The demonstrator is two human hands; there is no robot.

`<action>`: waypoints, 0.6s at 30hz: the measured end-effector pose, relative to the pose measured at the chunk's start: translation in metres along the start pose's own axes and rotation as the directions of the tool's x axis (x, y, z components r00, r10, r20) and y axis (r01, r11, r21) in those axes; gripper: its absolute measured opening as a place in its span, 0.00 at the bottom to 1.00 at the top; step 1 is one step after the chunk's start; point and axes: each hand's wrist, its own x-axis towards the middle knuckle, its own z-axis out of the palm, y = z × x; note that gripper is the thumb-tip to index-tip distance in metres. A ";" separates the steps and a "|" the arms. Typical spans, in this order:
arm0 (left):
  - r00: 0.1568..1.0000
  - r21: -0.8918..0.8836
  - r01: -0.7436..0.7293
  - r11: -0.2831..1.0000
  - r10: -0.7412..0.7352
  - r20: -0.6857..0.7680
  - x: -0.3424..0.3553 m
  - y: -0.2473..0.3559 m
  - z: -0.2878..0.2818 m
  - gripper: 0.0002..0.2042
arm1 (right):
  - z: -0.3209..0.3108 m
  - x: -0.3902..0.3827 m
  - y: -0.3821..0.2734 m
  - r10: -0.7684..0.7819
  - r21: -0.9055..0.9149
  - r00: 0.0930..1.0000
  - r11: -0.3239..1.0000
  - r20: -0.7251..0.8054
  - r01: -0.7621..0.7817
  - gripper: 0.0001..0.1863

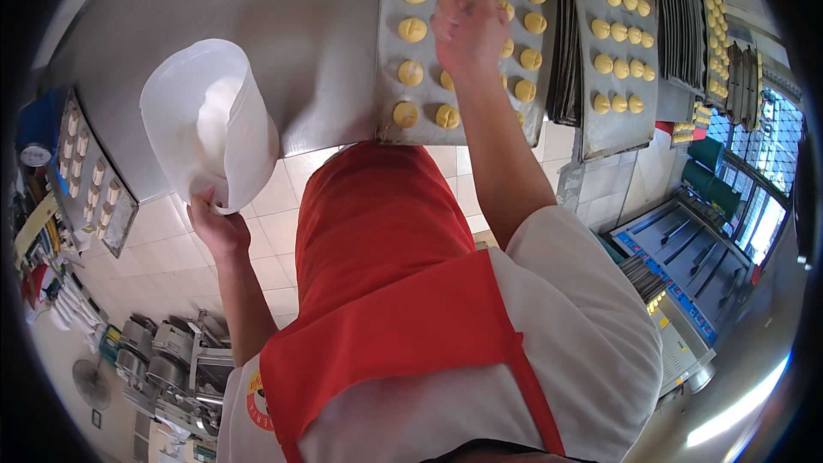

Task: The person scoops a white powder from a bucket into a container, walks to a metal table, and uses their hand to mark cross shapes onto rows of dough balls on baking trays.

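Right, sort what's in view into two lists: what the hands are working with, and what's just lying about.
In use:
- left hand holding the white tub
- right hand, closed, over the near baking tray
- yellow dough rounds on that tray

Lying about:
- second filled tray
- stacked empty trays
- small tray of pale pieces
- blue-topped machine

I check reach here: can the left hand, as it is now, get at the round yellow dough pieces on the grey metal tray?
Probably not: the left hand grips a white plastic tub beside the tray, so it is occupied.
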 end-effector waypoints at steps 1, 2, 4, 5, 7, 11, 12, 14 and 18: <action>1.000 0.004 0.002 1.000 -0.002 -0.002 0.003 0.001 0.005 0.15 | 0.005 0.011 0.010 -0.025 -0.073 0.997 0.997 -0.066 0.020 0.21; 1.000 0.004 0.003 1.000 -0.003 -0.013 0.005 0.000 0.008 0.15 | 0.006 0.020 0.020 -0.048 -0.149 0.991 0.988 -0.124 0.029 0.21; 1.000 -0.001 0.003 1.000 -0.003 -0.006 0.003 0.000 0.015 0.15 | 0.001 0.031 0.021 0.039 -0.098 0.988 0.994 -0.151 -0.055 0.21; 1.000 -0.004 0.003 1.000 -0.003 -0.005 0.001 0.002 0.018 0.16 | 0.002 0.036 0.020 0.085 -0.072 0.983 0.993 -0.162 -0.098 0.21; 1.000 -0.013 -0.001 1.000 0.001 -0.014 0.004 -0.006 0.002 0.17 | 0.006 0.043 -0.002 0.104 0.031 0.994 0.994 -0.039 -0.103 0.20; 0.998 -0.029 0.013 0.999 -0.015 -0.067 0.002 -0.013 0.012 0.20 | 0.016 0.073 -0.014 0.016 -0.039 1.000 0.999 0.006 -0.016 0.16; 0.997 -0.033 0.013 0.999 -0.015 -0.077 0.002 -0.014 0.014 0.21 | 0.015 0.081 -0.006 0.010 -0.110 1.000 0.994 -0.001 -0.010 0.17; 0.995 -0.042 0.009 0.999 -0.013 -0.095 0.005 -0.016 0.020 0.22 | 0.017 0.093 0.014 -0.005 -0.249 1.000 0.968 -0.012 0.001 0.17; 0.991 -0.016 0.016 1.000 -0.018 -0.133 -0.002 -0.015 0.026 0.24 | 0.023 0.104 -0.008 0.048 -0.032 0.998 0.998 -0.028 -0.049 0.18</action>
